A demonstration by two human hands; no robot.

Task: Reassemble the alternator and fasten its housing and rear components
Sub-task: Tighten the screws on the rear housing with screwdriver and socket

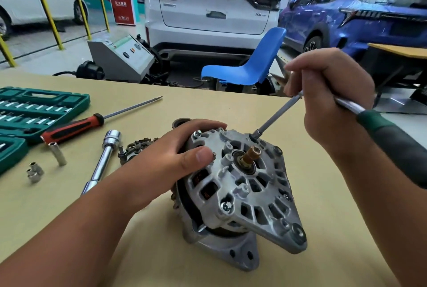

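1. Alternator (242,185): shown on the tan bench (208,106) at the middle of the view. It is tilted so that its ribbed grey rear housing faces up and toward the viewer. A copper-coloured shaft end (250,155) is seen at the centre of that face.
2. Left grip (184,148): laid over the upper left edge of the alternator. The fingers are curled round the rim and the thumb is pressed flat on the housing face.
3. Right grip (328,99): raised above and to the right of the alternator. It is closed round the metal shank of a long driver (277,117), whose green-and-black handle runs out toward the lower right.
4. Driver tip: its socket end is set on a bolt (255,135) at the upper rim of the housing, and the shank is slanted up to the right.
5. Further bolt heads: one is seen just beside the left fingers (197,134) and one on the lower left of the housing face (226,206).
6. Left of the bench: a green socket case (34,111) is laid open. A red-and-black screwdriver (74,128), a chrome extension bar (104,159) and loose sockets (34,171) are laid near it. A dark part (138,146) is partly hidden behind the left wrist.
7. Background: a blue chair (251,65), a white car (212,5) and a blue car (358,9) are seen beyond the bench.
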